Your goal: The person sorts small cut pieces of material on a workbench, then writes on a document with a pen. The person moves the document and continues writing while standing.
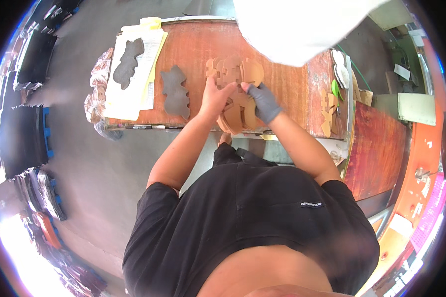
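Note:
Both hands meet over the wooden table, around tan flat cut-out pieces with wavy edges (228, 72). My left hand (214, 100) is bare; its thumb lies across these pieces and its other fingers are mostly hidden under them. My right hand (265, 103) wears a grey glove with bare fingertips showing, and pinches the right side of the same pieces. Just below, a stack of similar tan pieces (235, 119) sits at the table's front edge. Left of my hands lies a dark grey cut-out shape (175, 94) with a notched outline.
Papers (146, 94) with another dark cut-out (128, 64) cover the table's left end, beside plastic-wrapped bundles (96, 91). At the right end are tan pieces (327, 119), a green item (336, 90) and white cut-outs (340, 67). A large white object (302, 29) blocks the far side.

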Tool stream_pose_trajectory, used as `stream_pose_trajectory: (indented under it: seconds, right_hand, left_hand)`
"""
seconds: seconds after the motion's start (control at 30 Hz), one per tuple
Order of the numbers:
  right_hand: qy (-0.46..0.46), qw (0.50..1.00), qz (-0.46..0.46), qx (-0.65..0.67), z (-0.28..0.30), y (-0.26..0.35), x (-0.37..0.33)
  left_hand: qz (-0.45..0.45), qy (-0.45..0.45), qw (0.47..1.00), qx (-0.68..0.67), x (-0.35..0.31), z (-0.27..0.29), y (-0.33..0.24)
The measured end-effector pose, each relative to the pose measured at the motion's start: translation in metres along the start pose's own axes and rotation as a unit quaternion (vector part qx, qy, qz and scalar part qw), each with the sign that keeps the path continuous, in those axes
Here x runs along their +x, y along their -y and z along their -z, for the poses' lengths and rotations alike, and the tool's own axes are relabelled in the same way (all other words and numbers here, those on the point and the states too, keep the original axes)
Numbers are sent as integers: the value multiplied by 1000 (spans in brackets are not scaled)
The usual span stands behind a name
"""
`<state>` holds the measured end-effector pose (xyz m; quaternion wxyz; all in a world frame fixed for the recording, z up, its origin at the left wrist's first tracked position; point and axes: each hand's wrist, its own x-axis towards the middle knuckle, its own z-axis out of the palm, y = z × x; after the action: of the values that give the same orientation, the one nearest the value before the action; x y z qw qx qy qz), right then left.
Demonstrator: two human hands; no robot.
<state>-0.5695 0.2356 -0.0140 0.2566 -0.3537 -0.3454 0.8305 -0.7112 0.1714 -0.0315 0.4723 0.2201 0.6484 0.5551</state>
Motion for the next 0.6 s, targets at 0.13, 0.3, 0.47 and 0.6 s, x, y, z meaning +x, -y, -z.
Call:
stream_pose_trajectory:
  seconds: [0.13, 0.3, 0.47, 0.6]
  right_hand:
    - [-124, 964, -99, -211, -13, -20, 58]
    - [-189, 871, 81, -446, 15, -49, 61]
    - [-131, 911, 34, -390, 16, -74, 55]
    - [-96, 933, 33, -345, 4, -82, 53]
  left_hand:
    - [-25, -79, 981, 176, 64, 29, 54]
    - [29, -43, 991, 125, 79, 46, 87]
    - [15, 3, 999, 36, 68, 38, 70]
    - [-2, 11, 992, 122, 73, 30, 67]
